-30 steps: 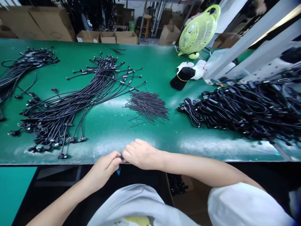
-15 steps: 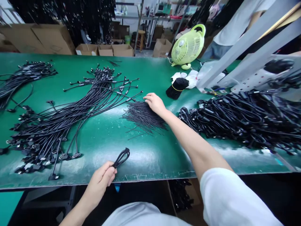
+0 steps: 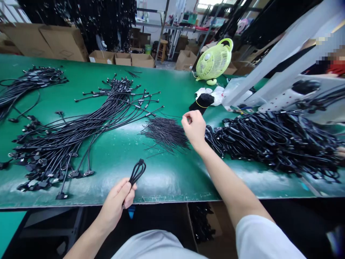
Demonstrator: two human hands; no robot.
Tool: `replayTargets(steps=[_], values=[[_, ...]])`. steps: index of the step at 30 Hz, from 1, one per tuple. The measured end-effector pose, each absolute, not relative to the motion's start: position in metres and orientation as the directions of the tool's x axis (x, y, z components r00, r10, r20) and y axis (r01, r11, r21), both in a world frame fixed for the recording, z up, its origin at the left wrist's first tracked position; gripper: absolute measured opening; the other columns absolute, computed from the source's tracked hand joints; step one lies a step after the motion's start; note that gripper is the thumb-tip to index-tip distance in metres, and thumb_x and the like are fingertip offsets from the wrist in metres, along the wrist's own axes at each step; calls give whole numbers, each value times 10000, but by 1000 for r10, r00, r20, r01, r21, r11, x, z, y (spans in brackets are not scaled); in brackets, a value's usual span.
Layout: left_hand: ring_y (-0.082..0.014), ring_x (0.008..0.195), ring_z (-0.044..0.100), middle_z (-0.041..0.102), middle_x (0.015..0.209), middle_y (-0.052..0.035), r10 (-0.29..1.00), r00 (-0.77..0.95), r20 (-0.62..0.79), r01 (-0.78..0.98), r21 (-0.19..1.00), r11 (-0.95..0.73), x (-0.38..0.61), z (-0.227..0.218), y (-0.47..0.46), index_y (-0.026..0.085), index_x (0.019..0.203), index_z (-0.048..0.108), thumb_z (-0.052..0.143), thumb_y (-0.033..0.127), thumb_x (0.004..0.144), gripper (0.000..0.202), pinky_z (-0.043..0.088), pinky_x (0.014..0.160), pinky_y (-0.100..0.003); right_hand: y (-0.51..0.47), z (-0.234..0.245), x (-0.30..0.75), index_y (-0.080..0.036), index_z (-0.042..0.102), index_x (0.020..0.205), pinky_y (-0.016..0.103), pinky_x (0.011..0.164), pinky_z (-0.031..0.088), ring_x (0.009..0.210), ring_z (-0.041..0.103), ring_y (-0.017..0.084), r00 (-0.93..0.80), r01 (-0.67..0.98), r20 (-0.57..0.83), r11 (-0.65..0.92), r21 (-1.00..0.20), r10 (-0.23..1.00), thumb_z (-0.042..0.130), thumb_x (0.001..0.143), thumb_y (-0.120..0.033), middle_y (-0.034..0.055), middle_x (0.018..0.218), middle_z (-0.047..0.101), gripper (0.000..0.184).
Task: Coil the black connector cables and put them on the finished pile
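My left hand (image 3: 120,196) is closed around a folded black cable (image 3: 138,172) above the table's front edge; its loop and a small connector stick up past my fingers. My right hand (image 3: 194,127) pinches the end of a thin black twist tie (image 3: 172,116), which stretches out leftward from the fingertips. Just left of that hand lies a loose pile of thin black twist ties (image 3: 165,133). Beyond it stands a dark bundle of ties (image 3: 201,103) with a yellow band around it.
Long black cables with connectors (image 3: 88,126) spread across the left of the green table (image 3: 113,187). Another cable bunch (image 3: 40,81) lies farther left. Coiled cables (image 3: 269,140) are heaped on the right. A green fan (image 3: 214,61) and grey posts (image 3: 269,57) stand behind.
My right hand has pulled back to the right from the pile, drawing out a twist tie. My left hand has turned the folded cable more upright.
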State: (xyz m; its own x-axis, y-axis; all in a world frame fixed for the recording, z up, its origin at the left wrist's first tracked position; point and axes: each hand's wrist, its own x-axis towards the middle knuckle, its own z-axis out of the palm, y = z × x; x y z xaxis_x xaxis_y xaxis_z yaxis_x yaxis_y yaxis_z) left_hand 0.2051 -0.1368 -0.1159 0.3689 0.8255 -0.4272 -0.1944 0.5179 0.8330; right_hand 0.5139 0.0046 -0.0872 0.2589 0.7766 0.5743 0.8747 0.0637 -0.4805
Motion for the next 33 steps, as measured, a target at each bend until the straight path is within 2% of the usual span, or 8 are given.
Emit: replayTargets(steps=[5,9,12,16,18,24,29,33], values=[[-57,456,253,342,534,97,859,413,-302,-381,799,464,226,-99,-137,159,1230,523,618,489,870,498,192,464,-206,-73,-95,440,-210,517,748,257,602,390,624,465,122,159,531,310,183,-827,938,522,842,-249,-14,733,515,102],[-60,458,257,348,547,94,896,372,-242,-441,803,400,226,-98,-133,144,1232,546,623,476,863,502,209,461,-203,-127,-107,389,-211,506,746,250,596,404,642,488,121,-49,427,235,233,-874,971,508,869,-216,-14,737,528,123],[-72,482,315,457,598,56,944,264,-200,-322,904,281,217,-103,-135,137,1159,608,571,468,891,428,264,480,-214,-142,-109,373,-210,518,763,257,592,402,651,500,126,-166,559,440,451,-695,883,495,867,-153,3,752,557,122],[-128,676,503,611,772,-8,982,179,-57,-33,997,64,205,-113,-141,206,1187,653,582,355,886,343,390,620,-228,-139,-92,367,-217,584,845,297,587,371,641,508,138,-547,613,676,786,-78,494,498,876,-123,31,797,629,132],[-134,693,511,598,754,-11,976,208,-69,-52,995,82,201,-114,-143,200,1088,697,624,334,856,278,389,607,-219,-134,-76,368,-224,595,883,305,612,390,669,527,146,-674,520,650,850,81,351,483,890,-130,44,853,653,146],[-25,462,270,407,630,55,895,385,-225,-562,712,421,184,-99,-140,116,975,644,686,380,827,305,197,434,-161,-127,-47,374,-223,569,1037,290,669,469,818,603,171,-474,658,636,725,-203,609,449,957,-193,69,933,642,147],[-17,457,276,384,607,63,861,444,-247,-582,651,487,177,-98,-138,113,830,609,699,346,820,250,193,434,-151,-131,-66,362,-257,616,1065,297,688,440,786,602,151,-673,562,584,827,6,453,442,955,-152,40,971,689,231],[-33,466,288,401,615,55,858,457,-234,-443,777,448,174,-99,-141,126,868,621,612,390,875,264,199,444,-165,-126,-70,358,-223,628,901,322,645,413,646,542,142,-806,449,448,893,40,386,449,957,-163,26,769,670,197]])
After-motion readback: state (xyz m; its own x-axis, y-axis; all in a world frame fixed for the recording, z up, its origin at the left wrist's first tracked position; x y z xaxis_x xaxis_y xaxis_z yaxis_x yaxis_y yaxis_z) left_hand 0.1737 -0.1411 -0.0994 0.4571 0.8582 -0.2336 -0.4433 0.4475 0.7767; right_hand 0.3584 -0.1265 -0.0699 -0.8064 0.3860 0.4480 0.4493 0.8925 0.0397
